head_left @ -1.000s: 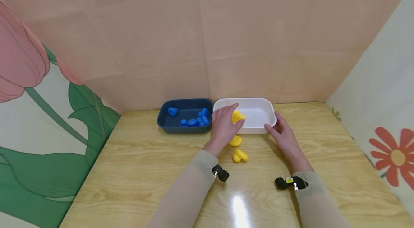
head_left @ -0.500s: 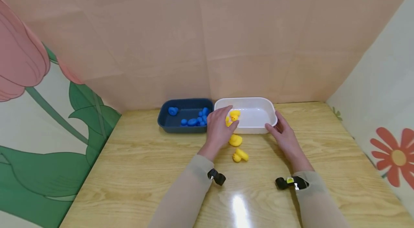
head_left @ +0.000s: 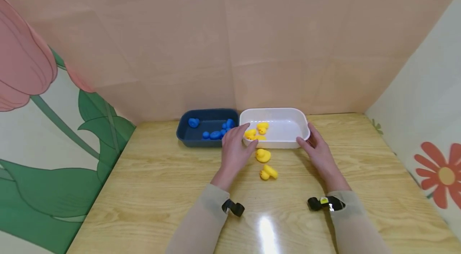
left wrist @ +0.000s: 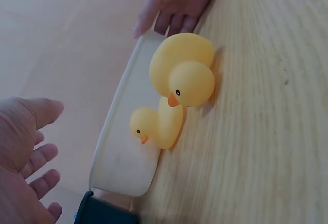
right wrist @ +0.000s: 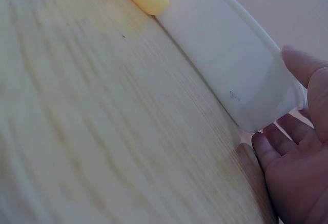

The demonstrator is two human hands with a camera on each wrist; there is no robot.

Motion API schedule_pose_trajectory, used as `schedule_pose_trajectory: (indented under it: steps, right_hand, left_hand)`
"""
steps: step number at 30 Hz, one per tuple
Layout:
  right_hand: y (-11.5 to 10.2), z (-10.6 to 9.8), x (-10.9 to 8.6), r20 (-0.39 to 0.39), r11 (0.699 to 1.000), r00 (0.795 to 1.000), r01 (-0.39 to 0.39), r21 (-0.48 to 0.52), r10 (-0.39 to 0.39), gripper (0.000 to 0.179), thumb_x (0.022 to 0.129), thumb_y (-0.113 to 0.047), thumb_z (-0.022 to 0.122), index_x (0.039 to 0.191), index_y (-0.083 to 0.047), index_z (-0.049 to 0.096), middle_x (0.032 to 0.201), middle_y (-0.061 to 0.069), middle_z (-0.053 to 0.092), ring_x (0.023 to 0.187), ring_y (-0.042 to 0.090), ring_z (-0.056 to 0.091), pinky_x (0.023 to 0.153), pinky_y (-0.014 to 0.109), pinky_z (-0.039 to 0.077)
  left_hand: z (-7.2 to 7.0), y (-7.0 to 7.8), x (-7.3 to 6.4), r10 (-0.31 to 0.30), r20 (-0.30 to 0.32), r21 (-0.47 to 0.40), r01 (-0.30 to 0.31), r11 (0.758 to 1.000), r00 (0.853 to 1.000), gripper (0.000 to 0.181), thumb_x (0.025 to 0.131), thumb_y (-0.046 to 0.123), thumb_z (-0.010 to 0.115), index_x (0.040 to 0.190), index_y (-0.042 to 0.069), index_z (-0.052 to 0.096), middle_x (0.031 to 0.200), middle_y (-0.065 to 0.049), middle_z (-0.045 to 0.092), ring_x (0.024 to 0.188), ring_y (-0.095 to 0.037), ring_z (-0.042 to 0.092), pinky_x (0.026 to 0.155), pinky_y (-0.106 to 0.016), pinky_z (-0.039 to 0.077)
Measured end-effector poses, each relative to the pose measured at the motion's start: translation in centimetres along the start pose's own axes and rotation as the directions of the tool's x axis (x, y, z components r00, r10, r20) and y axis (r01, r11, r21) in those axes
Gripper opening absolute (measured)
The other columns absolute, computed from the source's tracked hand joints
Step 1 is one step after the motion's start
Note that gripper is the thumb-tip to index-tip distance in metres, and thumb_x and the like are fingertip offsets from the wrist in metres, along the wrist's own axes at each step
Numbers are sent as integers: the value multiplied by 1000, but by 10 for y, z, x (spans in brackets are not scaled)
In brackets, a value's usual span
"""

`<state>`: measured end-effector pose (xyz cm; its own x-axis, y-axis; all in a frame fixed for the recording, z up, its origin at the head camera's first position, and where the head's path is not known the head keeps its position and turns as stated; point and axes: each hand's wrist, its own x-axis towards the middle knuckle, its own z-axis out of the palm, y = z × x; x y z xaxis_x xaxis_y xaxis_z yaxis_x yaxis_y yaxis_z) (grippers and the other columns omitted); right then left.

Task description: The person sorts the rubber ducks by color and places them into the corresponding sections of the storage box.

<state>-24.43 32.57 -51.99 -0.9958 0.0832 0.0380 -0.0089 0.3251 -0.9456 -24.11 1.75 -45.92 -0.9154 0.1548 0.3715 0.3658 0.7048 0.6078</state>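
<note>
My left hand (head_left: 233,148) is at the near left corner of a white plastic tray (head_left: 286,126), thumb and fingers spread apart with nothing between them. Across from it, my right hand (head_left: 318,153) holds the tray's near right corner, the thumb (right wrist: 302,65) at the rim and the fingers against the outside. Several yellow rubber ducks lie in the tray's left part, among them one duck (head_left: 262,127) set farther back. On the table before the tray sit a duck (head_left: 263,155) and a nearer duck (head_left: 268,172); both appear large in the left wrist view.
A dark blue tray (head_left: 184,136) with several bright blue pieces (head_left: 215,135) stands against the white tray's left side; my left hand covers its near right corner. Behind both trays rises a pinkish covered wall (head_left: 230,46). The wooden table (head_left: 158,190) stretches toward me.
My left hand has let go of a yellow duck inside the white tray and drawn back to the left, its fingers opening. My right hand keeps its place at the tray corner.
</note>
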Motion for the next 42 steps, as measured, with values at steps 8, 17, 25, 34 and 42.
schedule_pose_trajectory:
  steps: [8,17,25,34,42]
  right_hand:
    - [-2,-1,-2,6,1000,1000,20,14,-20,95,111,-46,66,179,-20,5,183,14,15,166,39,23,128,37,32]
    - [-4,-1,-4,3,1000,1000,11,-7,-11,98,110,-53,66,179,-20,5,183,14,15,166,39,24,129,54,30]
    - [-6,-4,-3,-3,1000,1000,7,-22,-7,95,111,-49,65,179,-21,5,183,14,15,165,39,24,129,56,29]
    - [-6,-5,-5,-2,1000,1000,9,-23,-9,98,109,-54,65,179,-21,5,183,14,16,166,39,24,129,56,29]
    - [-7,-4,-6,2,1000,1000,9,-19,-9,98,110,-54,65,179,-20,5,183,14,15,166,39,23,129,55,29]
  left_hand:
    - [-9,-7,-19,-13,16,-43,14,999,1000,61,103,32,83,158,17,62,156,-5,63,148,-31,51,129,-57,30]
    - [-9,-10,-38,-71,121,-125,86,988,990,64,104,33,82,162,19,58,161,-4,59,152,-31,47,125,-56,39]
    - [0,-13,-53,-65,222,-187,108,976,973,65,103,34,82,162,22,57,165,-3,55,154,-32,45,125,-55,41]
    - [10,-15,-63,3,312,-246,78,966,950,68,101,35,85,162,23,58,165,2,54,153,-26,47,126,-51,40]
    - [20,-25,-68,65,348,-220,14,975,935,68,98,37,87,159,25,61,161,4,58,149,-22,51,125,-46,42]
